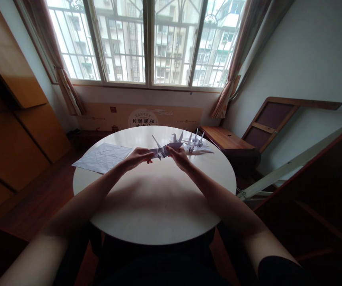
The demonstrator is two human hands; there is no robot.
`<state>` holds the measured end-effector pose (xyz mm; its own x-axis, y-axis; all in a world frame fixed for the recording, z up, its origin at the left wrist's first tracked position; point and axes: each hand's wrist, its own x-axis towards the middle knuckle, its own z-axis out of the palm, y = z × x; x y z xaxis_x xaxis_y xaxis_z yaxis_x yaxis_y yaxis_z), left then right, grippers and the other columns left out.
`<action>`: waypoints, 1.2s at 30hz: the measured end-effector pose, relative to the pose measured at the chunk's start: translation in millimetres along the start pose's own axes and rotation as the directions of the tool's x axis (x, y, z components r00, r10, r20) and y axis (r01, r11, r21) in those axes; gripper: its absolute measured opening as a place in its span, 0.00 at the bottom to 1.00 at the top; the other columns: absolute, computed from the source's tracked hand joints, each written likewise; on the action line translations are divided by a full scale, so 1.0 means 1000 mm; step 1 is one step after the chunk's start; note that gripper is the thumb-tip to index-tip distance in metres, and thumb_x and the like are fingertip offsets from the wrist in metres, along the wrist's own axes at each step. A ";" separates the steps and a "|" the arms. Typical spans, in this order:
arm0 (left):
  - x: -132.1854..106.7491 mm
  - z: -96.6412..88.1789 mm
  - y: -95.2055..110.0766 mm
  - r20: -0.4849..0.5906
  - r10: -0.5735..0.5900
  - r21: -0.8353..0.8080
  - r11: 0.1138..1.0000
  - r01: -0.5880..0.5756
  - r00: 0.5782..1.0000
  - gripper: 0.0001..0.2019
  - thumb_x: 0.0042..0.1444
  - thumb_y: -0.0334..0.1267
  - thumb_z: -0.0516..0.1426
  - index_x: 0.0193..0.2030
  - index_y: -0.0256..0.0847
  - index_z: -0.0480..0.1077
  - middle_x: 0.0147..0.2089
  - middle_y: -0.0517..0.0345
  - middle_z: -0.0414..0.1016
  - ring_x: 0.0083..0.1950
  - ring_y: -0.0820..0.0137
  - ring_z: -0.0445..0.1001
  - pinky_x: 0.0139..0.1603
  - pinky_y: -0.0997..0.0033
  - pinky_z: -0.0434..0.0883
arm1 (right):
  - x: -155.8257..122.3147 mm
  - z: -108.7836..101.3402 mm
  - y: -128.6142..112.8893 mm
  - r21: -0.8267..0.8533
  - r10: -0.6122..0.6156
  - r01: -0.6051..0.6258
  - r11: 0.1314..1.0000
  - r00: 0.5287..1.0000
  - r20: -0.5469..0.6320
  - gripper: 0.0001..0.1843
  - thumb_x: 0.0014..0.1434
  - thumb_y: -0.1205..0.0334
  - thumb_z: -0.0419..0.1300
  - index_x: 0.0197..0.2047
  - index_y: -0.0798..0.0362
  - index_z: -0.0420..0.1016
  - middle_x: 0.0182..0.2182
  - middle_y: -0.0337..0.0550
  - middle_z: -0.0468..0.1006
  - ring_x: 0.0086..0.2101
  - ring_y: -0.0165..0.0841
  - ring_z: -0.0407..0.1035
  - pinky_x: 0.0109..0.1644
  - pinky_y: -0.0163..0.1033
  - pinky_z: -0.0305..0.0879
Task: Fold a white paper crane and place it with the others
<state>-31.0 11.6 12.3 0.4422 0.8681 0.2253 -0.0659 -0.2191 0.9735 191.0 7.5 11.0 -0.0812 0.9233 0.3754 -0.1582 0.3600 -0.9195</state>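
Note:
Between my two hands, above the far half of the white round table [156, 206], is a pale purple folded paper crane [160, 151]. My left hand [138, 157] pinches its left wing, and my right hand [177, 155] grips the wing on the other side. A thin paper point rises from the crane's middle, up and to the left. Just behind and to the right of my right hand stand several more paper cranes [195, 143], close together with points upward. A creased sheet of paper [102, 157] lies flat at the table's left edge, beside my left hand.
Past the table are a printed cardboard panel [177, 115] and a barred window [147, 43]. A low wooden bench [227, 137] stands at the back right. Wooden cabinets [16, 139] line the left, and a dark slanted board [317, 194] leans at the right.

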 end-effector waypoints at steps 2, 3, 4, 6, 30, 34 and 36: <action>0.001 0.000 -0.003 -0.012 -0.037 -0.074 0.997 0.036 0.999 0.21 0.43 0.50 0.72 0.31 0.31 0.78 0.25 0.55 0.74 0.26 0.74 0.71 0.36 0.67 0.75 | 0.000 0.002 0.000 0.064 0.074 -0.072 0.995 0.996 -0.039 0.20 0.44 0.46 0.71 0.28 0.53 0.75 0.25 0.39 0.75 0.27 0.29 0.67 0.32 0.37 0.62; 0.002 0.000 -0.005 -0.018 -0.056 -0.106 0.993 0.053 0.998 0.21 0.42 0.50 0.73 0.30 0.31 0.77 0.25 0.56 0.74 0.26 0.74 0.71 0.36 0.68 0.75 | -0.001 0.003 -0.001 0.093 0.107 -0.102 0.990 0.993 -0.053 0.19 0.43 0.47 0.71 0.28 0.54 0.75 0.26 0.39 0.75 0.28 0.30 0.67 0.33 0.37 0.63; 0.003 0.000 -0.006 -0.026 -0.076 -0.136 0.988 0.071 0.997 0.21 0.41 0.49 0.73 0.30 0.31 0.77 0.25 0.56 0.73 0.26 0.75 0.70 0.36 0.68 0.76 | -0.001 0.003 -0.001 0.119 0.134 -0.125 0.985 0.989 -0.064 0.19 0.43 0.48 0.71 0.28 0.54 0.74 0.26 0.39 0.75 0.28 0.29 0.67 0.33 0.37 0.63; 0.005 -0.001 -0.008 -0.048 -0.117 -0.198 0.975 0.105 0.992 0.22 0.40 0.48 0.74 0.30 0.31 0.77 0.24 0.58 0.72 0.25 0.76 0.70 0.36 0.69 0.77 | -0.001 0.005 -0.002 0.171 0.167 -0.153 0.973 0.984 -0.067 0.17 0.43 0.50 0.71 0.27 0.53 0.73 0.24 0.38 0.74 0.27 0.28 0.67 0.33 0.36 0.63; 0.010 -0.009 -0.003 -0.400 -0.232 -0.318 0.942 0.103 0.887 0.16 0.55 0.31 0.60 0.51 0.39 0.71 0.31 0.59 0.73 0.26 0.74 0.74 0.32 0.71 0.74 | -0.001 0.004 -0.005 0.296 0.349 -0.339 0.893 0.937 0.021 0.11 0.49 0.56 0.64 0.29 0.52 0.66 0.21 0.35 0.70 0.25 0.28 0.63 0.31 0.35 0.59; 0.010 -0.009 -0.002 -0.509 -0.237 -0.246 0.961 0.124 0.828 0.15 0.52 0.30 0.60 0.48 0.40 0.72 0.36 0.58 0.71 0.29 0.74 0.74 0.32 0.72 0.73 | 0.000 0.002 -0.002 0.282 0.343 -0.330 0.901 0.939 0.004 0.13 0.49 0.53 0.65 0.29 0.52 0.68 0.21 0.35 0.70 0.25 0.28 0.63 0.31 0.35 0.58; 0.009 -0.007 -0.002 -0.533 -0.180 -0.142 0.982 0.122 0.827 0.13 0.51 0.31 0.61 0.45 0.39 0.73 0.35 0.59 0.71 0.29 0.75 0.73 0.31 0.74 0.71 | 0.001 0.001 0.000 0.276 0.352 -0.334 0.901 0.936 -0.017 0.14 0.50 0.52 0.65 0.29 0.52 0.69 0.21 0.35 0.70 0.25 0.27 0.63 0.31 0.34 0.58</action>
<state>-32.9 23.2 12.6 -0.0995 0.9945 0.0323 -0.1374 -0.0459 0.9894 190.1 8.4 11.6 -0.1146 0.9931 0.0262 -0.3870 -0.0204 -0.9218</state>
